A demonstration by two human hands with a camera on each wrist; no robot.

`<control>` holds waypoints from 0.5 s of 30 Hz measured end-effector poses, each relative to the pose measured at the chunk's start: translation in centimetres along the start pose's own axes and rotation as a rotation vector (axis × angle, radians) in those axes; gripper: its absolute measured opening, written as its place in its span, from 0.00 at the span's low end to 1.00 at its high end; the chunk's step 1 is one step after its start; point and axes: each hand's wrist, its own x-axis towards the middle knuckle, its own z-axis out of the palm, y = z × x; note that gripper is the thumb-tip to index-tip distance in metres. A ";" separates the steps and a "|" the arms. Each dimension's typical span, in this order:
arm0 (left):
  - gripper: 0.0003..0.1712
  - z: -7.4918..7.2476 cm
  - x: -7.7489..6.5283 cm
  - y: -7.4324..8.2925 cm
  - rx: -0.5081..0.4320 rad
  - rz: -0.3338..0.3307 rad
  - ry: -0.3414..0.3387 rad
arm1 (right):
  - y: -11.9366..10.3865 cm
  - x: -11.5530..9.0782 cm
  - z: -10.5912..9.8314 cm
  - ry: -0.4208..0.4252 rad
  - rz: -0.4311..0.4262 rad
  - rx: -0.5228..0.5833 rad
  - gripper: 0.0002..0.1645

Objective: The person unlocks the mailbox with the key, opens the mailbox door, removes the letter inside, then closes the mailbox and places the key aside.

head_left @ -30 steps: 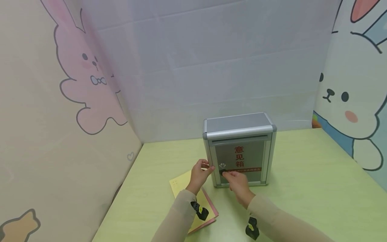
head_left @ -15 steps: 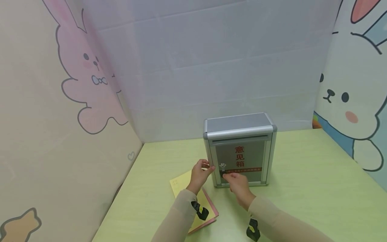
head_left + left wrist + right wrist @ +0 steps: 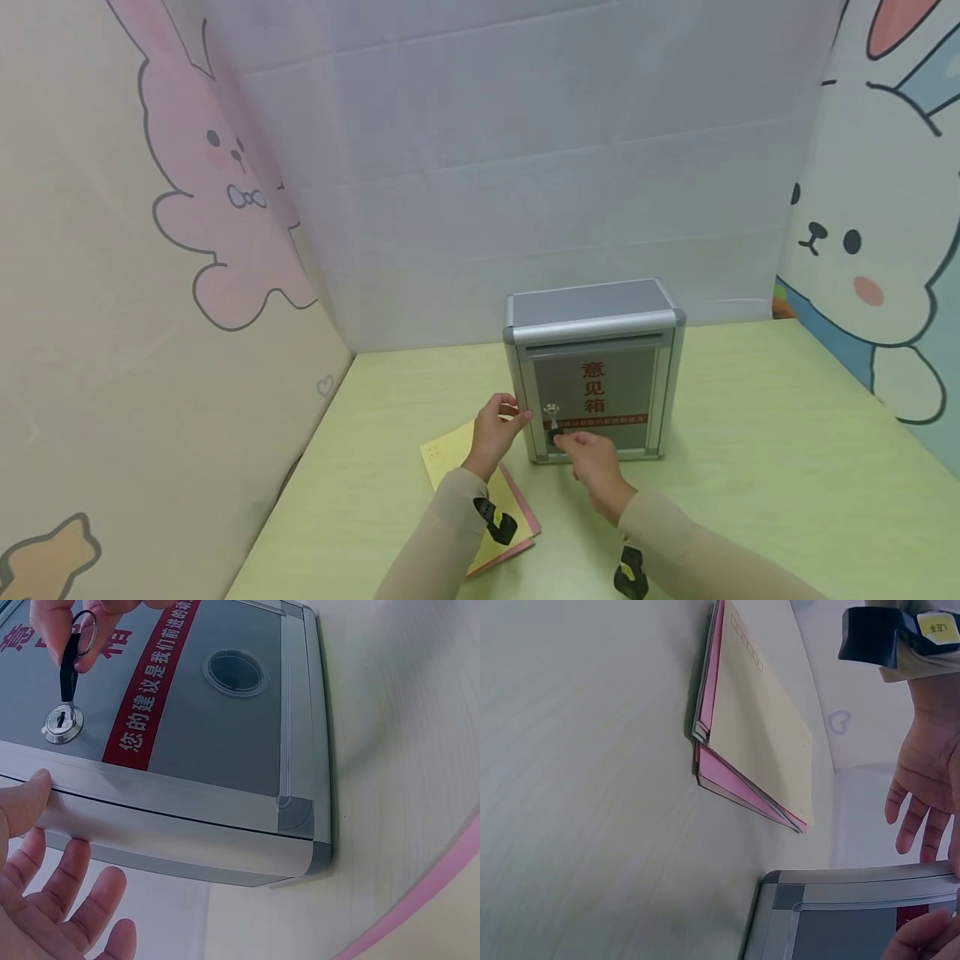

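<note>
A grey metal suggestion box with red lettering stands on the table. Its round silver lock sits near the left side of the front door. My right hand pinches a key by its black head and metal ring, and the key's metal end overlaps the lock in the left wrist view. At the box's left edge, my left hand rests its thumb on the front frame, with an index fingertip at the side wall. Its other fingers spread loosely away from the box.
Yellow and pink envelopes lie stacked on the pale green table, partly under my left forearm. Behind the box hangs a white cloth backdrop. A small round window is set low in the box door.
My right hand has shifted slightly down, and the key's black head sits lower, leaving the lock and a bit of silver blade showing. My left hand and the box stay put.
</note>
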 end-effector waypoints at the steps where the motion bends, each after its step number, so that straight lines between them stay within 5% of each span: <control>1: 0.13 0.0 0.0 0.0 0.001 -0.002 0.001 | 0.1 0.0 0.0 -0.002 0.000 -0.002 0.15; 15: 0.14 0.0 -0.2 0.0 -0.009 0.002 0.006 | 1.2 -0.2 0.2 0.004 0.019 -0.020 0.16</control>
